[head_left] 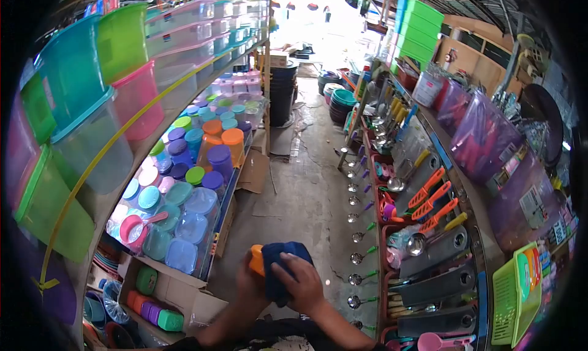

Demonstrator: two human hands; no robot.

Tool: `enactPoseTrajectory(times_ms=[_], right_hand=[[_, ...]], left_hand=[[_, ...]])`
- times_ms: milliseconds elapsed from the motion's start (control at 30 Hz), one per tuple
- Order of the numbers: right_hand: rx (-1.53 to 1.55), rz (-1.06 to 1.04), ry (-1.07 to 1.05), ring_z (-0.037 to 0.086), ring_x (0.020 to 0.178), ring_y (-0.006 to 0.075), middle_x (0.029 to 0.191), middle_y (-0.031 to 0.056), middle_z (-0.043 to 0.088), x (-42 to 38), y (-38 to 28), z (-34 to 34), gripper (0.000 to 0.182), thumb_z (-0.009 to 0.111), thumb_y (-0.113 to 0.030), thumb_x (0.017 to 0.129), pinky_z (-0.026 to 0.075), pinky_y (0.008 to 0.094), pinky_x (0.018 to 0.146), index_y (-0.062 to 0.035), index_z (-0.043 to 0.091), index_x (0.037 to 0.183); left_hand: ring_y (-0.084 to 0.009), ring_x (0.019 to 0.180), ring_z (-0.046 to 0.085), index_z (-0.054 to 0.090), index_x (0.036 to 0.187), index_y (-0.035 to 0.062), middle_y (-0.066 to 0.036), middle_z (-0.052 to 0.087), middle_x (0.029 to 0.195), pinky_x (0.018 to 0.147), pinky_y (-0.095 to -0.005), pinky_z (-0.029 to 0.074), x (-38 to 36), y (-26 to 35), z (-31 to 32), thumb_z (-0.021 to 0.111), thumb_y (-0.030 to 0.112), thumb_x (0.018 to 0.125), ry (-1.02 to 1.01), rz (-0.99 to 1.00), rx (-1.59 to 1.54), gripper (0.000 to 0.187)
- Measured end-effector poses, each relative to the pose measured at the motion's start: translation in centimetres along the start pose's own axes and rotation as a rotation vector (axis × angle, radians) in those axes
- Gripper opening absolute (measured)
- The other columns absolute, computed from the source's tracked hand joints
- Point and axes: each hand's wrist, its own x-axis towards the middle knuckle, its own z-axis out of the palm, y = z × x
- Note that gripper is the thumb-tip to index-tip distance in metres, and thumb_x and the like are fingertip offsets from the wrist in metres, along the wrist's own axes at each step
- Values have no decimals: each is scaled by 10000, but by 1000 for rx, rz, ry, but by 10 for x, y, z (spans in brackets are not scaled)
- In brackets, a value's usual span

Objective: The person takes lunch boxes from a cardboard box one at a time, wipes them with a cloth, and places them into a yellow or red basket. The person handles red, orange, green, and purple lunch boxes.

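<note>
Both hands are together at the lower middle of the view, above the aisle floor. My left hand (250,282) holds an orange object (257,260), mostly hidden behind a cloth. Over its right side lies a dark blue cloth (283,253), with my right hand (301,282) gripping it, fingers spread across its front. The cloth touches the orange object, and its lower end hangs between the hands.
On the left, a shelf holds lidded plastic containers (191,224) below large storage bins (79,75). A box (199,305) sits low left. Along the right, ladles (355,259), orange spatulas (436,213) and a green basket (505,296) line a rack. Black buckets (282,94) stand ahead.
</note>
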Motion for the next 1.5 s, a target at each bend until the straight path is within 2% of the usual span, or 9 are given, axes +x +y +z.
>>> enactPoseTrajectory(times_ms=[300, 433, 533, 633, 800, 967, 1033, 1233, 1500], right_hand=[[550, 249, -46, 356, 1396, 434, 1519, 257, 337, -13, -1, -19, 980, 805, -337, 787, 316, 485, 1138, -29, 245, 1531], [397, 233, -118, 340, 1420, 402, 1534, 249, 325, 1, -7, -37, 1021, 841, -349, 706, 302, 450, 1151, 24, 308, 1493], [145, 162, -209, 324, 1422, 417, 1534, 246, 322, 1, -9, -35, 983, 818, -298, 717, 316, 483, 1141, -26, 306, 1512], [45, 30, -163, 386, 1400, 379, 1483, 220, 424, -14, -6, -24, 896, 801, -252, 676, 342, 486, 1124, -22, 423, 1455], [171, 93, 194, 647, 1114, 356, 1143, 178, 680, -44, 0, -35, 440, 722, -173, 785, 486, 445, 973, -16, 641, 1189], [24, 467, 192, 694, 869, 280, 1003, 146, 696, -52, -12, -99, 486, 815, -247, 745, 547, 407, 757, -56, 656, 1162], [-200, 528, -190, 682, 989, 264, 1091, 111, 699, -48, -24, -111, 598, 824, -339, 719, 526, 382, 764, -93, 633, 1229], [-374, 488, 202, 700, 888, 247, 999, 68, 715, -77, -47, -102, 580, 832, -402, 691, 525, 394, 735, -100, 658, 1155], [-562, 768, 192, 676, 938, 343, 1002, 144, 693, -92, -114, -197, 637, 751, -430, 784, 536, 442, 790, -107, 571, 1303]], left_hand=[[-338, 1152, 608, 501, 1361, 56, -180, 599, 1277, 1019, -484, 470, 1, -8, -11, 384, 535, 911, -186, -161, -2, 668], [-317, 1201, 578, 491, 1373, 77, -147, 568, 1334, 1066, -467, 429, 6, -19, -26, 364, 497, 926, -379, -268, -53, 626], [-298, 1185, 592, 513, 1346, 80, -156, 574, 1322, 1054, -452, 441, 2, -27, -1, 381, 502, 928, -104, -210, 77, 609], [-277, 1115, 628, 551, 1283, 84, -147, 613, 1262, 1007, -435, 477, 7, -30, 9, 397, 488, 936, 51, -126, 27, 555], [-262, 985, 649, 577, 1132, 102, -98, 661, 1075, 928, -432, 502, 37, -38, 9, 400, 457, 959, -113, -36, 118, 432], [-268, 931, 645, 560, 1077, 131, -92, 637, 972, 877, -444, 512, 35, -60, 33, 430, 459, 970, 54, -38, 95, 369], [-263, 928, 643, 560, 1077, 119, -92, 639, 975, 871, -436, 513, 35, -73, 29, 411, 475, 983, 13, -117, 115, 397], [-251, 944, 637, 567, 1068, 105, -94, 641, 989, 892, -401, 501, 14, -96, 33, 350, 528, 1015, -148, -356, 285, 478], [-223, 1229, 501, 258, 1476, 90, -85, 467, 1358, 999, -363, 452, -20, -147, 93, 464, 328, 1045, -602, -419, 489, 535]])
